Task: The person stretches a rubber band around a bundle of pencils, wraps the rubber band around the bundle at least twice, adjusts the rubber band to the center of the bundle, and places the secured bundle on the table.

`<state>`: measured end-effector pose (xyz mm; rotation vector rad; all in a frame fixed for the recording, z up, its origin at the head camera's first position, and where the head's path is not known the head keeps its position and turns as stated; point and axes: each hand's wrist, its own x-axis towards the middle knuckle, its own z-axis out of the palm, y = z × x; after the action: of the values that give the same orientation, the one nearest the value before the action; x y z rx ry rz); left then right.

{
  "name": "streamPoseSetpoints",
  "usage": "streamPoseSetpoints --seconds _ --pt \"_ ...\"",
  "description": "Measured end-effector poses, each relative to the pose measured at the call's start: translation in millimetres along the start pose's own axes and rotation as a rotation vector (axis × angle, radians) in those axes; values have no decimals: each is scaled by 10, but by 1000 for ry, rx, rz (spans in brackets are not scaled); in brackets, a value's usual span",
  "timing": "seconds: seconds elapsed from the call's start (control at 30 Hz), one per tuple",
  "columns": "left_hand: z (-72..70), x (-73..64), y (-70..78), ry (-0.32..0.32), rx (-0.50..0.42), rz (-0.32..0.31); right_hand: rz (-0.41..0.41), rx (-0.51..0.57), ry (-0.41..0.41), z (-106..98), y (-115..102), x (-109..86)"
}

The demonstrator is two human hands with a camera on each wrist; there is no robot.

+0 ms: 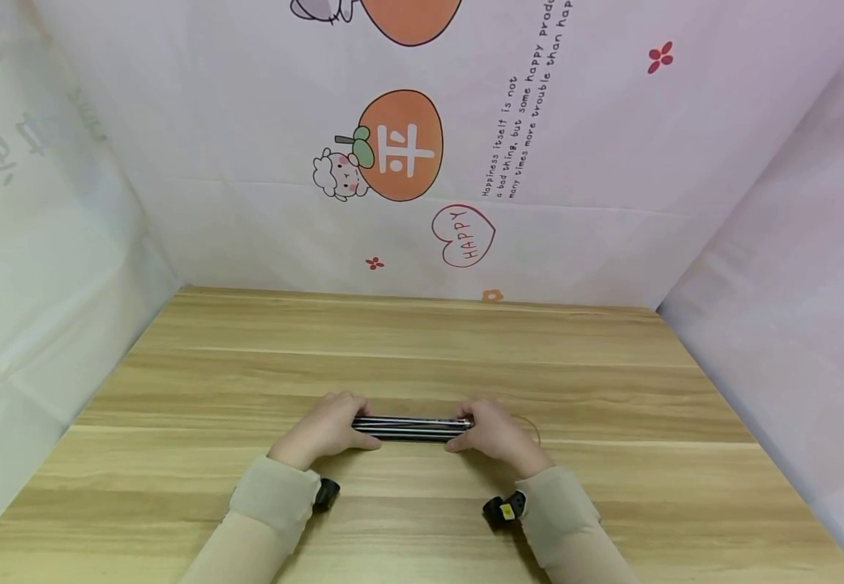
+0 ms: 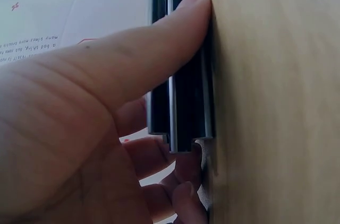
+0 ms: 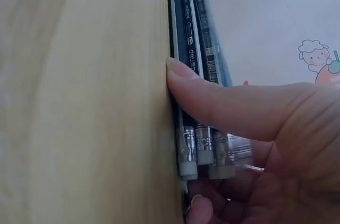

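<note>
A bundle of dark pencils (image 1: 413,430) with pale stripes lies crosswise between the two hands, low over the wooden table. My left hand (image 1: 330,427) grips its left end; in the left wrist view the thumb (image 2: 175,38) presses along the side and the fingers curl behind. At the other end, my right hand (image 1: 493,434) holds the bundle near its white erasers (image 3: 188,169) and silver ferrules. Printed lettering and a barcode show on the pencils (image 3: 189,27) in the right wrist view, with the right thumb (image 3: 212,96) across them.
Beside the right hand, a thin orange loop (image 1: 536,428) curves over the wooden table (image 1: 422,341). White printed sheeting (image 1: 246,235) stands behind the table and along both sides. Each wrist wears a small black camera (image 1: 327,494).
</note>
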<state>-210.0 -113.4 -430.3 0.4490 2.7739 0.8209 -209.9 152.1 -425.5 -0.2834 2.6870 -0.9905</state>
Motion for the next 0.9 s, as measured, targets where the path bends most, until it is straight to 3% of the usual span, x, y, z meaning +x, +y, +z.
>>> streamPoseSetpoints --seconds 0.23,0.53,0.73,0.9 --pt "-2 4 1 -16 26 29 1 -57 -16 -3 -12 -26" --pt "13 -2 11 -5 55 73 -62 -149 -44 -20 -52 -62" --pt "-1 -1 -2 -14 42 111 -86 -117 -74 -46 -39 -68" --pt "-65 -7 -17 -71 -21 138 -90 -26 -119 -90 -10 -62"
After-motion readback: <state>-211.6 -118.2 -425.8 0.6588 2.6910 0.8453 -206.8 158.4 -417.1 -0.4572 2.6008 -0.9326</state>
